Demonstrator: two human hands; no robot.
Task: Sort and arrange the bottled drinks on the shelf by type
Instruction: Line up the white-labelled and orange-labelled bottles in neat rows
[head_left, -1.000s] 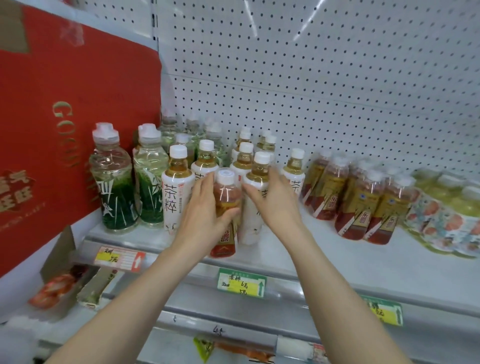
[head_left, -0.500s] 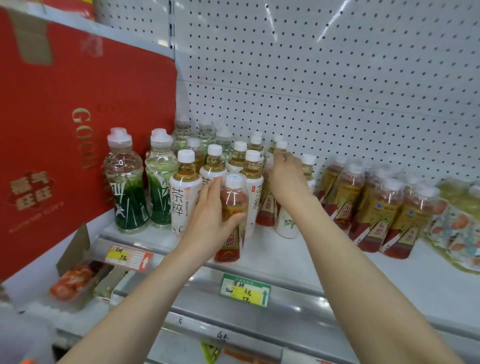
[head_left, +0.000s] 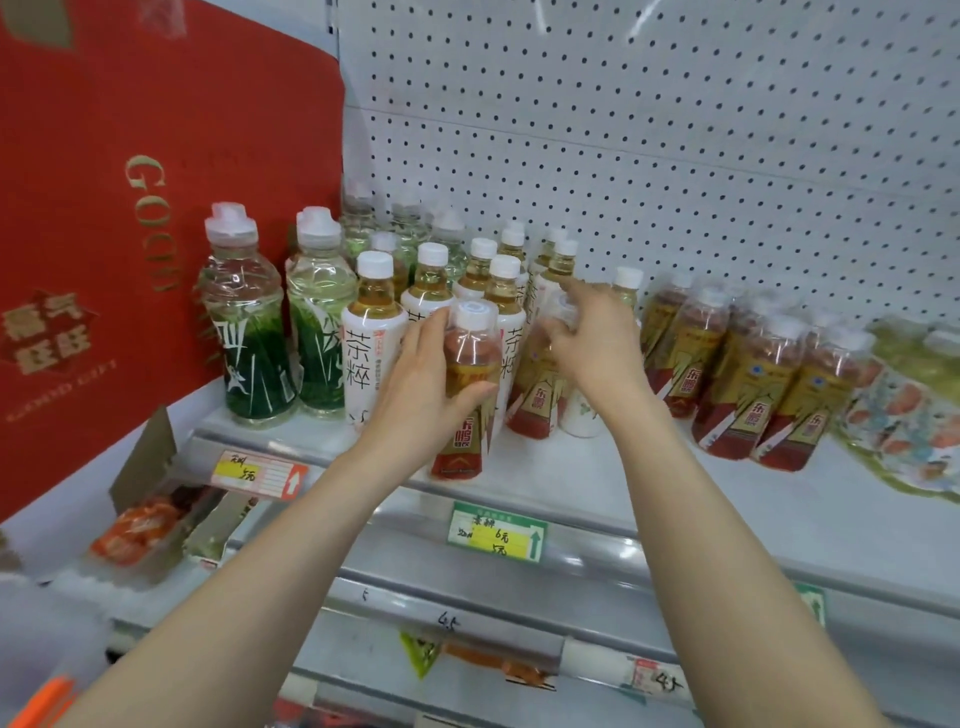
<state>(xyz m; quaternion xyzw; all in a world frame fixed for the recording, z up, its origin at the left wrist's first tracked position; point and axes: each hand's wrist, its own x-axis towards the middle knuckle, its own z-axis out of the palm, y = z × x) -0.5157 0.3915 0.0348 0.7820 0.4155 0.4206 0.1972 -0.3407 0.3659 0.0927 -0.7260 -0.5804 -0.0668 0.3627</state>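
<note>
On the white shelf (head_left: 623, 493) stand green-label bottles (head_left: 252, 338), white-label tea bottles (head_left: 371, 343) and a cluster of red-and-gold bottles (head_left: 753, 379). My left hand (head_left: 415, 384) grips one red-and-gold bottle (head_left: 467, 364) by its body at the shelf's front edge, in front of the tea bottles. Just to its right, my right hand (head_left: 592, 343) curls round the neck of a second red-and-gold bottle (head_left: 535, 405), which stands among the tea bottles. The cap of that bottle is blurred.
A large red gift box (head_left: 130, 208) walls off the left end. Peach-patterned bottles (head_left: 904, 410) lie at the far right. Pegboard (head_left: 675, 156) backs the shelf. Price tags (head_left: 498, 535) hang on the front rail. Bare shelf shows between my right forearm and the front edge.
My right hand came forward from the back row's caps and now holds the neck of a red-and-gold bottle. My left hand keeps its grip on the front bottle.
</note>
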